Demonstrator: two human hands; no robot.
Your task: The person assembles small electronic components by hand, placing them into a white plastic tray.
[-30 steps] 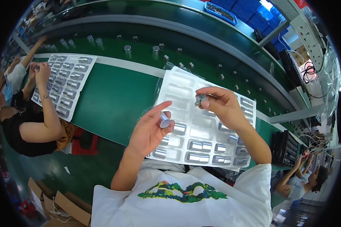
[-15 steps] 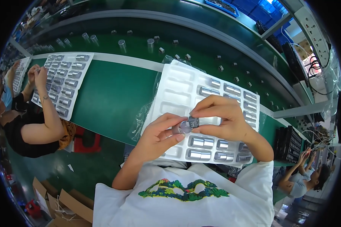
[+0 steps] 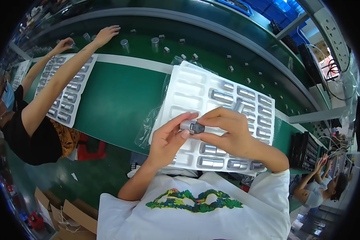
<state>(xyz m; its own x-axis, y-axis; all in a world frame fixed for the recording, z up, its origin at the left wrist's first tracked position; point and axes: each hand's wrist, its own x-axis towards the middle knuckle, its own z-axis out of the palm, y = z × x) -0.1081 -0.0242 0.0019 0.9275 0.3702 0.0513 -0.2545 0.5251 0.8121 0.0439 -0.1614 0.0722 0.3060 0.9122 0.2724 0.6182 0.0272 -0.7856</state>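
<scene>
The left hand point(image 3: 168, 140) and the right hand point(image 3: 228, 132) meet above the near part of a white tray point(image 3: 188, 86), and both pinch one small part point(image 3: 193, 127) between thumb and fingertips: the left hand holds its silver end, the right hand its darker end. The part is a short metal cylinder, smooth and shiny, with a dark cap or insert on one side; I cannot tell if the two pieces are already fully joined. Just under the hands the tray is thin moulded plastic with rows of rectangular pockets. The pockets beyond and to the right of the hands, and a few in the row nearest the body, already hold similar silver cylinders, while those beyond and to the left of the hands look empty, so I judge the filling is about half done. Clear crinkled plastic film point(image 3: 148, 124) lies under the tray's left edge. All rests on a smooth green tabletop point(image 3: 120, 100). Farther out, past the tray, a darker green belt point(image 3: 212, 44) carries scattered small metal pieces. Well to the left, another person's arm point(image 3: 64, 80) stretches over a second tray point(image 3: 68, 96) full of cylinders.
</scene>
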